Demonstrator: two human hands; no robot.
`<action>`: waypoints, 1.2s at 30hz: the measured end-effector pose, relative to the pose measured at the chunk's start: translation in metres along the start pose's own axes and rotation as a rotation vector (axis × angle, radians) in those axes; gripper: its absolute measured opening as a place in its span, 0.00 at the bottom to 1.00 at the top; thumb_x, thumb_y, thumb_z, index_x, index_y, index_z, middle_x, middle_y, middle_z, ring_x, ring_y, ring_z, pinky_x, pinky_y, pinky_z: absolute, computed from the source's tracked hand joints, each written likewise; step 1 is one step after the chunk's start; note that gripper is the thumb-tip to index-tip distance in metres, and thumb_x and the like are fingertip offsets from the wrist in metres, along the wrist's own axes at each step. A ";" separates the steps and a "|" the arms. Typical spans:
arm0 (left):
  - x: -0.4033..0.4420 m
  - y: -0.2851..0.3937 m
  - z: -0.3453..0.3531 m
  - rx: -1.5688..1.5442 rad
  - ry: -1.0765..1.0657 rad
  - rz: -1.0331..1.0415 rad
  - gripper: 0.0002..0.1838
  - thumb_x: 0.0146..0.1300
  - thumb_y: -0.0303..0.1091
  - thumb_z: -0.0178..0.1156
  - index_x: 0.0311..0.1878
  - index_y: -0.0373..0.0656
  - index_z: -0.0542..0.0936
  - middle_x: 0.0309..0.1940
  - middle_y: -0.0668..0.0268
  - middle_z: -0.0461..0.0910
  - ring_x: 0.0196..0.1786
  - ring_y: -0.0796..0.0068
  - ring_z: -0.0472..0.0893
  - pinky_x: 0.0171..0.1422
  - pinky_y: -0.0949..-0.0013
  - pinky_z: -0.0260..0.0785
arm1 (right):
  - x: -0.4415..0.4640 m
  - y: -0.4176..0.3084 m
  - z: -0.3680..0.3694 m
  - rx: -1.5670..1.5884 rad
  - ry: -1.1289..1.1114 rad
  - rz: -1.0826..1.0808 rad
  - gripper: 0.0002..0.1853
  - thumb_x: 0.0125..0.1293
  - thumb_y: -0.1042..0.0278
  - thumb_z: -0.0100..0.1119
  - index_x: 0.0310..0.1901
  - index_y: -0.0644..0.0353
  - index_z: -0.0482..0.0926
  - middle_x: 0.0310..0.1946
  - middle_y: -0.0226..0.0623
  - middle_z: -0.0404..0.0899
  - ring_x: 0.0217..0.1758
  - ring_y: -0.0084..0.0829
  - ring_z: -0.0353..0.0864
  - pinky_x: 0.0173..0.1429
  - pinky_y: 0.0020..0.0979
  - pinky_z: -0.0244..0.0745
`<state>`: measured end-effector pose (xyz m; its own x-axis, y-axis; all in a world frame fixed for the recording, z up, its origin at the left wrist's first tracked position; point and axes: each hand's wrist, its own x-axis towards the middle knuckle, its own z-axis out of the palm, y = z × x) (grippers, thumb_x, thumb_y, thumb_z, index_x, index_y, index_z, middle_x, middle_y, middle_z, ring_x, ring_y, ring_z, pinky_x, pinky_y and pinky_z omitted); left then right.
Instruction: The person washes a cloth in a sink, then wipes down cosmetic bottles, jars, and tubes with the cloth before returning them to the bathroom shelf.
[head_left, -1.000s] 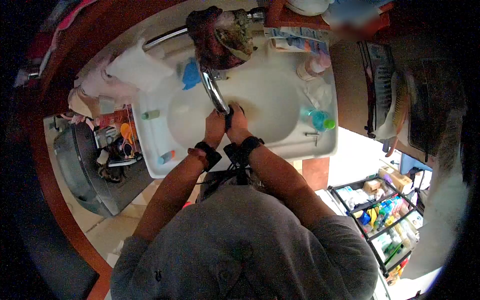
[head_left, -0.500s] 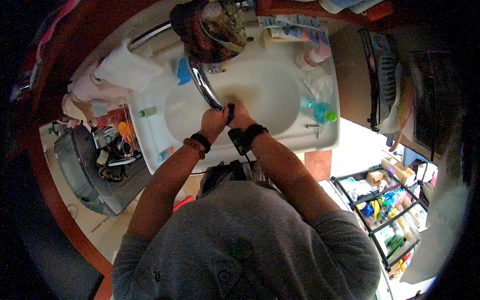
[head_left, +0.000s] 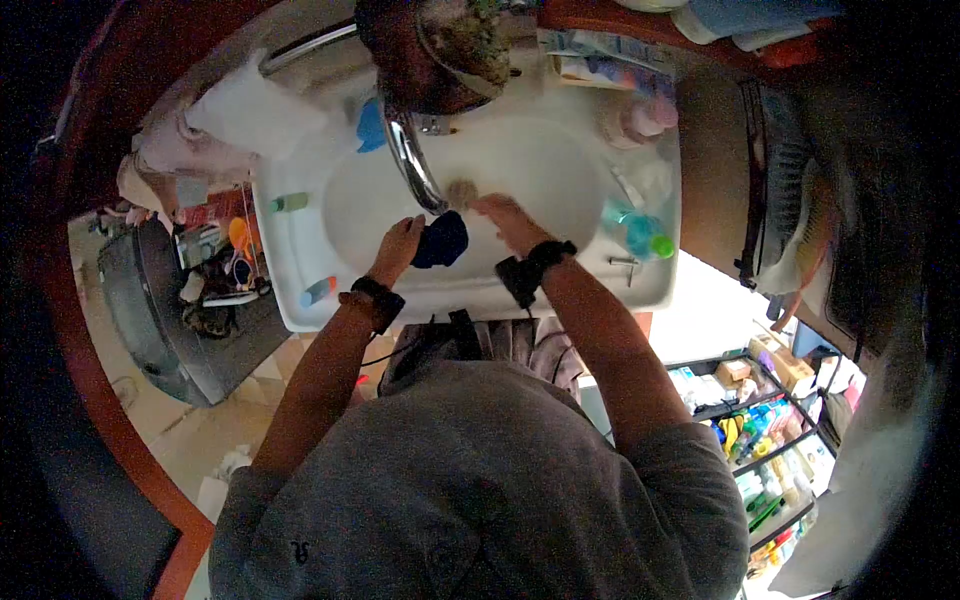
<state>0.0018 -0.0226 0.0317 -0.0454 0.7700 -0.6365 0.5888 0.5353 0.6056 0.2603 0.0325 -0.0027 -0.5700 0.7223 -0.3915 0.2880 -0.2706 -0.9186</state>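
A crumpled dark navy cloth [head_left: 441, 241] hangs from my left hand [head_left: 400, 245], whose fingers pinch its left edge. It is held over the front of the white sink basin [head_left: 565, 175], just below the tip of the chrome faucet [head_left: 412, 165]. To the right of the cloth and apart from it is my right hand [head_left: 513, 226], fingers stretched out towards the spout and nothing seen in them. Behind the hands, the brownish drain area [head_left: 462, 192] shows at the basin's bottom.
Along the sink's right rim stand a teal bottle with a green cap [head_left: 640, 235] and a pink pump bottle [head_left: 650, 118]. A green tube [head_left: 290, 203] and an orange-capped tube [head_left: 318, 291] lie on the left rim. A dark brown object [head_left: 440, 50] overhangs the faucet.
My hands were together around the bunched dark cloth under the spout. Now they are apart: the right has let go and moved right, while the cloth hangs looser from my left.
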 end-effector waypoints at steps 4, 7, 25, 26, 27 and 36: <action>-0.026 -0.007 -0.018 -0.200 -0.045 -0.222 0.30 0.69 0.58 0.45 0.45 0.35 0.75 0.25 0.60 0.72 0.25 0.71 0.71 0.27 0.62 0.64 | 0.036 0.042 -0.035 -0.233 -0.118 0.192 0.25 0.64 0.49 0.57 0.54 0.60 0.74 0.53 0.42 0.75 0.59 0.40 0.73 0.65 0.37 0.66; -0.035 -0.007 -0.021 -0.293 -0.010 -0.336 0.30 0.67 0.59 0.47 0.47 0.35 0.74 0.22 0.65 0.69 0.21 0.73 0.69 0.25 0.63 0.63 | 0.063 0.031 -0.027 -0.774 -0.183 0.276 0.21 0.64 0.56 0.57 0.53 0.62 0.75 0.53 0.45 0.75 0.57 0.43 0.73 0.63 0.38 0.67; -0.015 -0.011 0.005 -0.140 -0.187 -0.183 0.32 0.67 0.61 0.45 0.46 0.33 0.71 0.23 0.60 0.71 0.21 0.66 0.74 0.28 0.61 0.68 | 0.098 -0.128 -0.003 -0.486 0.486 -0.521 0.20 0.58 0.54 0.64 0.48 0.56 0.79 0.36 0.43 0.82 0.39 0.44 0.81 0.45 0.40 0.77; -0.012 -0.010 0.009 -0.132 -0.182 -0.203 0.32 0.68 0.61 0.45 0.47 0.33 0.71 0.23 0.58 0.72 0.22 0.64 0.75 0.29 0.60 0.69 | 0.099 -0.132 -0.009 -0.615 0.457 -0.521 0.20 0.59 0.53 0.64 0.49 0.55 0.79 0.36 0.42 0.82 0.38 0.44 0.81 0.45 0.41 0.78; -0.011 0.000 0.010 -0.125 -0.176 -0.221 0.32 0.68 0.60 0.45 0.48 0.32 0.71 0.24 0.57 0.73 0.23 0.63 0.76 0.31 0.59 0.70 | 0.099 -0.134 -0.015 -0.745 0.427 -0.523 0.21 0.59 0.52 0.64 0.49 0.55 0.79 0.36 0.41 0.82 0.38 0.44 0.82 0.44 0.41 0.78; -0.008 0.003 0.006 0.055 -0.200 -0.052 0.32 0.67 0.58 0.46 0.49 0.30 0.69 0.31 0.48 0.78 0.36 0.50 0.80 0.40 0.56 0.74 | 0.096 0.031 0.007 -0.585 0.042 -0.273 0.13 0.57 0.61 0.59 0.39 0.60 0.78 0.38 0.44 0.79 0.44 0.43 0.80 0.49 0.41 0.76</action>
<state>0.0086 -0.0297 0.0359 0.0805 0.6545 -0.7518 0.6336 0.5486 0.5455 0.2092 0.0894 -0.0687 -0.6545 0.7439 -0.1347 0.5157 0.3091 -0.7991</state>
